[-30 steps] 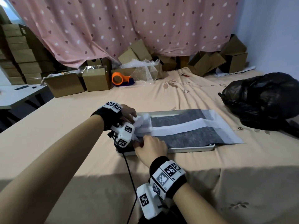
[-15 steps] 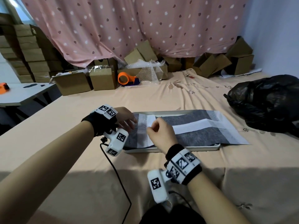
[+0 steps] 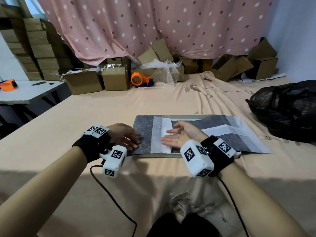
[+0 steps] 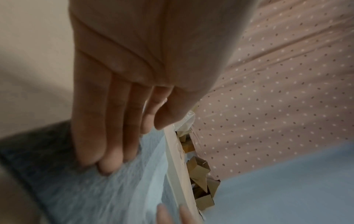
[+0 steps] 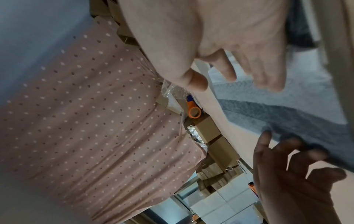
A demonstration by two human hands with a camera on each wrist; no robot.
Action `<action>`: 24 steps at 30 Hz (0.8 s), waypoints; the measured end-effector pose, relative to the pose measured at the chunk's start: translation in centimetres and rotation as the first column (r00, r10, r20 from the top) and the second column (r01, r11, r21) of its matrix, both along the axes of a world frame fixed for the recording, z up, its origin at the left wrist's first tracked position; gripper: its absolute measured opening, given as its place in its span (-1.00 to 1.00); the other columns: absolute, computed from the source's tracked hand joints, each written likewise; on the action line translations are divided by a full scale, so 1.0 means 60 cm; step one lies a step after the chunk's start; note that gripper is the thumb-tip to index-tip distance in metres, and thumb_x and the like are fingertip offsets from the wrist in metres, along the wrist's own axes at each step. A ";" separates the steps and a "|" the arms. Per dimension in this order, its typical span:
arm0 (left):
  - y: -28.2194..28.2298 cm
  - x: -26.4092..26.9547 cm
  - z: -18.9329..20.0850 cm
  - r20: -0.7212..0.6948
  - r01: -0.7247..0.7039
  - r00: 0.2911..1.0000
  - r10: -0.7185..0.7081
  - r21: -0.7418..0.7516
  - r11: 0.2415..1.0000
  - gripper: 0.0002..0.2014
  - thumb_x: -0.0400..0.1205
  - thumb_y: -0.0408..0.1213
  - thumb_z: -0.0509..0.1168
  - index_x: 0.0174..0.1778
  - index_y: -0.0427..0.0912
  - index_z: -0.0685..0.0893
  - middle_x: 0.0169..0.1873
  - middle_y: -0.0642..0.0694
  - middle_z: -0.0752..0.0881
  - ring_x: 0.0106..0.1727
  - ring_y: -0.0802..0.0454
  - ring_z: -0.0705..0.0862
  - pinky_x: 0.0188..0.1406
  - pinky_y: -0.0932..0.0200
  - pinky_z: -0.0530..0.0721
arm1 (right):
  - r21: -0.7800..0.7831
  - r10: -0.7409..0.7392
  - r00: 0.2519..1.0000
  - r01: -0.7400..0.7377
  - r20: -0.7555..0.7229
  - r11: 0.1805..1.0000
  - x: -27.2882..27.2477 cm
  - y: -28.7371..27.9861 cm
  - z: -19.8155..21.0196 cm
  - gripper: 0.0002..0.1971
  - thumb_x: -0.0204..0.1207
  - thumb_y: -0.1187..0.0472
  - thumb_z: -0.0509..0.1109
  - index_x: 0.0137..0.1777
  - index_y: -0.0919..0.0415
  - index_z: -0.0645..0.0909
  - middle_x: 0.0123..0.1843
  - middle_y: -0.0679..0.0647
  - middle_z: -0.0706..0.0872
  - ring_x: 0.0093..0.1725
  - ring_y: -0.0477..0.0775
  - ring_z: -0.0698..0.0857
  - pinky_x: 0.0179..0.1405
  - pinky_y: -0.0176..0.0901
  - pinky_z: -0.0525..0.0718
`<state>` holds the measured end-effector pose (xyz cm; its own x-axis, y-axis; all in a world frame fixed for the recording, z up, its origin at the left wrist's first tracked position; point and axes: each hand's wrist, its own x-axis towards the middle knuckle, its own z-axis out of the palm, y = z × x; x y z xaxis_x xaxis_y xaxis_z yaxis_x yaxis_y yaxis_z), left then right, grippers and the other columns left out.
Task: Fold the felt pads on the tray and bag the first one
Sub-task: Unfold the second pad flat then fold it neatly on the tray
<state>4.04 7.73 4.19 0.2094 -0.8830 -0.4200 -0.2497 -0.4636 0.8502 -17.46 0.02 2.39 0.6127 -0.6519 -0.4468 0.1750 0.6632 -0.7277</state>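
A long grey felt pad (image 3: 144, 134) with white strips lies along a shallow white tray (image 3: 159, 155) on the peach sheet, and its right end (image 3: 239, 142) hangs past the tray. My left hand (image 3: 128, 138) lies flat with straight fingers (image 4: 107, 151) pressing the pad's left end (image 4: 76, 189). Just to its right, my right hand (image 3: 172, 136) hovers over the white strip (image 3: 161, 139), palm turned sideways, fingers straight and holding nothing. In the right wrist view its relaxed fingers (image 5: 249, 72) sit above the felt (image 5: 277, 115), with the left hand (image 5: 287, 174) beyond.
A black plastic bag (image 3: 287, 110) sits to the right of the tray. Cardboard boxes (image 3: 116, 79), bubble wrap (image 3: 164, 72) and an orange tape dispenser (image 3: 139, 79) line the back under the pink curtain. A white side table (image 3: 29, 93) stands at the left. A cable (image 3: 111, 195) trails from my left wrist.
The bunched left end of the pad has been spread flat leftward over the tray's end. My right hand let go of the white strip and opened; my left hand now presses flat.
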 end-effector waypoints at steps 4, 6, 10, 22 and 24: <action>-0.039 -0.008 0.031 -0.101 -0.047 0.994 0.042 -0.047 0.998 -0.87 0.69 -0.38 0.15 0.02 -0.37 0.56 -0.52 -0.18 0.79 -0.57 -0.02 0.76 -0.54 0.23 0.75 | -0.056 -0.034 0.999 0.034 0.001 0.998 0.041 -0.030 0.025 -0.72 0.59 0.27 0.09 0.11 0.48 0.50 0.44 0.46 0.48 0.46 0.40 0.48 0.18 0.16 0.59; -0.071 -0.008 0.038 -0.201 -0.126 0.973 0.112 -0.060 0.990 -0.84 0.69 -0.41 0.08 -0.01 -0.46 0.48 -0.54 -0.25 0.79 -0.56 -0.10 0.77 -0.39 0.07 0.78 | -0.070 -0.048 0.993 0.041 -0.104 0.997 0.064 -0.045 0.020 -0.60 0.52 0.20 0.16 0.29 0.40 0.51 0.50 0.42 0.44 0.49 0.39 0.46 0.27 0.16 0.57; -0.107 0.021 0.012 -0.368 -0.228 0.902 0.224 0.034 0.973 -0.74 0.67 -0.36 0.04 -0.12 -0.52 0.50 -0.46 -0.32 0.80 -0.41 -0.19 0.79 0.09 0.00 0.66 | -0.062 -0.082 0.973 0.070 -0.216 0.996 0.070 -0.072 -0.004 -0.64 0.52 0.20 0.15 0.19 0.45 0.50 0.51 0.40 0.43 0.51 0.37 0.43 0.51 0.19 0.38; -0.144 0.032 -0.007 -0.766 -0.409 0.577 0.282 0.028 0.912 -0.52 0.75 -0.32 -0.05 0.62 -0.27 0.11 0.53 -0.34 0.38 0.48 -0.28 0.46 -0.24 -0.06 0.78 | 0.110 -0.197 0.975 0.185 0.108 0.977 0.088 -0.124 -0.013 -0.39 0.61 0.05 0.06 0.54 0.47 0.21 0.55 0.42 0.36 0.55 0.36 0.37 0.48 0.14 0.40; -0.148 0.033 -0.011 -0.732 -0.402 0.612 0.297 0.035 0.915 -0.50 0.75 -0.33 -0.07 0.64 -0.27 0.04 0.55 -0.32 0.37 0.49 -0.25 0.47 -0.38 -0.03 0.78 | 0.066 -0.205 0.979 0.203 0.017 0.977 0.091 -0.139 -0.026 -0.37 0.58 0.03 0.09 0.55 0.43 0.22 0.59 0.35 0.31 0.58 0.32 0.34 0.57 0.15 0.28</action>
<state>6.04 -1.13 3.54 0.1974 -0.8602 -0.4703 0.6121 -0.2665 0.7445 -11.99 -8.32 0.82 0.4806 -0.7352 -0.4781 0.3280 0.6563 -0.6795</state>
